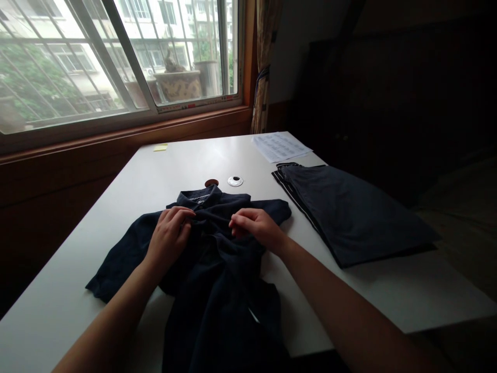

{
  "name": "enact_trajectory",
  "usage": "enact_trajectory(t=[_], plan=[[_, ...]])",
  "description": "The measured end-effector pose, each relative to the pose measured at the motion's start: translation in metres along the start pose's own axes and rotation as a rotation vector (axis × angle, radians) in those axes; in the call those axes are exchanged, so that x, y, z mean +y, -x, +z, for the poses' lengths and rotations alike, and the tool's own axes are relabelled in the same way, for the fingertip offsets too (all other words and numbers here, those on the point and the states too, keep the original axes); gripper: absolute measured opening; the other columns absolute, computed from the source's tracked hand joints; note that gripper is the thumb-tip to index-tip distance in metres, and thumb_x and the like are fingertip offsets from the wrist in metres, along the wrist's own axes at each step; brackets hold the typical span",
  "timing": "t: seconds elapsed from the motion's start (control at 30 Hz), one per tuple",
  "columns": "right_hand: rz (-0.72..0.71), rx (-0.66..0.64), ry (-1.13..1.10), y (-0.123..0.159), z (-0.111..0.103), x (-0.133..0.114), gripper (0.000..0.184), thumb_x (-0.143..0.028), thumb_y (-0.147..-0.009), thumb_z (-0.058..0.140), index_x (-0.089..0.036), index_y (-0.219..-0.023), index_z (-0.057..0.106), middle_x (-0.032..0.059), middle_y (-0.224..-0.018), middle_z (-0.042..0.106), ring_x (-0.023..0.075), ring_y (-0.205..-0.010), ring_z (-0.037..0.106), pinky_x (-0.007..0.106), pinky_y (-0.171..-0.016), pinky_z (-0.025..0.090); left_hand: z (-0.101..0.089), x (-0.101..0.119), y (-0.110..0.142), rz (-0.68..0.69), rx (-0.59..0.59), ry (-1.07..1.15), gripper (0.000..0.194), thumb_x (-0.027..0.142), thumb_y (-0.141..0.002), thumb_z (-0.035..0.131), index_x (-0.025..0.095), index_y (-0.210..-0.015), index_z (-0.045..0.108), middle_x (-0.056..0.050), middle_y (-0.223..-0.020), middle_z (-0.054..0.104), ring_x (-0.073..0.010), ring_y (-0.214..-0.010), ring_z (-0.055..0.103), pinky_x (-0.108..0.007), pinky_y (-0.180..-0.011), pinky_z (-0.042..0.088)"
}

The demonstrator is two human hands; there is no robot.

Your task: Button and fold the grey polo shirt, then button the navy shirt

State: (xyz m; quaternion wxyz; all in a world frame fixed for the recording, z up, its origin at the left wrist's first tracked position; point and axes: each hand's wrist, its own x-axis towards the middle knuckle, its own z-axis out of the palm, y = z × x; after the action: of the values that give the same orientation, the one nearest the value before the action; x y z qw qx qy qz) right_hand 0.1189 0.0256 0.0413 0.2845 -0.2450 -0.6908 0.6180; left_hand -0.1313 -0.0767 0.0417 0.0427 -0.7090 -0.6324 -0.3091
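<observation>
A dark navy collared shirt [217, 269] lies front up on the white table, its collar [200, 196] toward the window and its lower part bunched toward me. My left hand [171, 233] rests on the shirt's front just below the collar, thumb and fingers closed on the fabric. To its right, my right hand [254, 227] is above the chest area with the fingers curled into a pinch. Whatever sits in that pinch is too small or hidden to make out. Beyond the collar are a brown round disc [212, 183] and a white disc with a dark centre [235, 181].
Folded dark cloth [349, 212] with black-and-white striped edges lies at the right of the white table [112, 191]. Printed papers [280, 146] are at the far right corner, a yellow note [160, 147] at the far left. A barred window [186, 57] stands behind.
</observation>
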Motion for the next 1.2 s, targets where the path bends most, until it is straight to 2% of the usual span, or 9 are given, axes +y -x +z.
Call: enact_trajectory(t=[0.1, 0.23, 0.3, 0.4, 0.6, 0.83, 0.93, 1.03, 1.2], plan=[[-0.107, 0.260, 0.290, -0.008, -0.007, 0.011, 0.020, -0.035, -0.090, 0.060, -0.018, -0.090, 0.071, 0.0042, -0.084, 0.073, 0.0173, -0.079, 0.067, 0.030, -0.076, 0.050, 0.003, -0.017, 0.000, -0.081, -0.003, -0.055, 0.022, 0.021, -0.093, 0.047, 0.023, -0.108, 0.062, -0.007, -0.114, 0.064, -0.0286, -0.108, 0.058, -0.049, -0.100, 0.043], [-0.192, 0.444, 0.643, -0.015, -0.026, 0.028, 0.017, -0.023, -0.087, 0.058, -0.019, -0.097, 0.071, 0.0070, -0.098, 0.070, 0.0214, -0.094, 0.065, 0.035, -0.090, 0.049, 0.011, -0.042, 0.001, -0.196, -0.025, -0.116, 0.023, 0.025, -0.092, 0.047, 0.022, -0.109, 0.062, -0.009, -0.113, 0.063, -0.0300, -0.107, 0.057, -0.051, -0.101, 0.043], [-0.178, 0.510, 0.825, -0.017, -0.038, 0.037, 0.022, -0.021, -0.085, 0.057, -0.018, -0.103, 0.070, 0.0096, -0.106, 0.067, 0.0245, -0.105, 0.061, 0.038, -0.098, 0.046, 0.015, -0.055, 0.003, -0.240, -0.029, -0.143, 0.024, 0.027, -0.092, 0.047, 0.021, -0.110, 0.062, -0.010, -0.112, 0.062, -0.0307, -0.107, 0.057, -0.051, -0.101, 0.043], [-0.050, 0.564, 1.039, -0.017, -0.053, 0.048, 0.035, -0.021, -0.085, 0.058, -0.018, -0.119, 0.067, 0.0136, -0.122, 0.062, 0.0280, -0.113, 0.057, 0.040, -0.100, 0.043, 0.018, -0.071, 0.005, -0.274, -0.020, -0.164, 0.025, 0.029, -0.091, 0.049, 0.020, -0.111, 0.062, -0.012, -0.113, 0.064, -0.0313, -0.108, 0.057, -0.051, -0.102, 0.043], [0.199, 0.557, 1.267, -0.012, -0.062, 0.050, 0.046, -0.035, -0.087, 0.062, -0.021, -0.131, 0.060, 0.0117, -0.123, 0.064, 0.0312, -0.115, 0.052, 0.040, -0.095, 0.042, 0.014, -0.095, 0.008, -0.458, -0.063, -0.254, 0.035, 0.030, -0.090, 0.048, 0.020, -0.121, 0.059, -0.012, -0.125, 0.061, -0.0305, -0.118, 0.056, -0.047, -0.105, 0.044], [0.317, 0.425, 1.350, -0.009, -0.064, 0.033, 0.024, -0.039, -0.089, 0.057, -0.021, -0.092, 0.071, 0.0101, -0.098, 0.074, 0.0284, -0.105, 0.060, 0.035, -0.085, 0.041, 0.003, -0.096, 0.009, -0.622, -0.078, -0.322, 0.047, 0.039, -0.089, 0.054, 0.027, -0.134, 0.051, -0.010, -0.129, 0.061, -0.0364, -0.119, 0.052, -0.052, -0.097, 0.046], [0.381, 0.324, 1.342, -0.007, -0.066, 0.025, 0.028, -0.041, -0.090, 0.054, -0.021, -0.092, 0.073, 0.0118, -0.093, 0.074, 0.0265, -0.093, 0.065, 0.032, -0.074, 0.040, 0.003, -0.093, 0.010, -0.628, -0.072, -0.290, 0.049, 0.040, -0.090, 0.055, 0.030, -0.137, 0.046, -0.008, -0.129, 0.063, -0.0357, -0.121, 0.051, -0.052, -0.096, 0.046], [0.432, 0.242, 1.308, -0.004, -0.069, 0.019, 0.030, -0.044, -0.089, 0.054, -0.021, -0.093, 0.074, 0.0125, -0.094, 0.075, 0.0258, -0.088, 0.067, 0.031, -0.067, 0.038, 0.006, -0.094, 0.011, -0.601, -0.074, -0.301, 0.050, 0.041, -0.091, 0.054, 0.028, -0.139, 0.045, -0.009, -0.132, 0.062, -0.0346, -0.124, 0.051, -0.052, -0.099, 0.044], [0.447, 0.082, 1.234, 0.003, -0.083, 0.015, 0.028, -0.044, -0.088, 0.057, -0.021, -0.084, 0.072, 0.0101, -0.092, 0.075, 0.0242, -0.088, 0.067, 0.028, -0.064, 0.036, 0.015, -0.100, 0.015, -0.450, -0.148, -0.358, 0.053, 0.044, -0.095, 0.049, 0.022, -0.143, 0.045, -0.012, -0.144, 0.054, -0.0313, -0.134, 0.047, -0.047, -0.109, 0.038]])
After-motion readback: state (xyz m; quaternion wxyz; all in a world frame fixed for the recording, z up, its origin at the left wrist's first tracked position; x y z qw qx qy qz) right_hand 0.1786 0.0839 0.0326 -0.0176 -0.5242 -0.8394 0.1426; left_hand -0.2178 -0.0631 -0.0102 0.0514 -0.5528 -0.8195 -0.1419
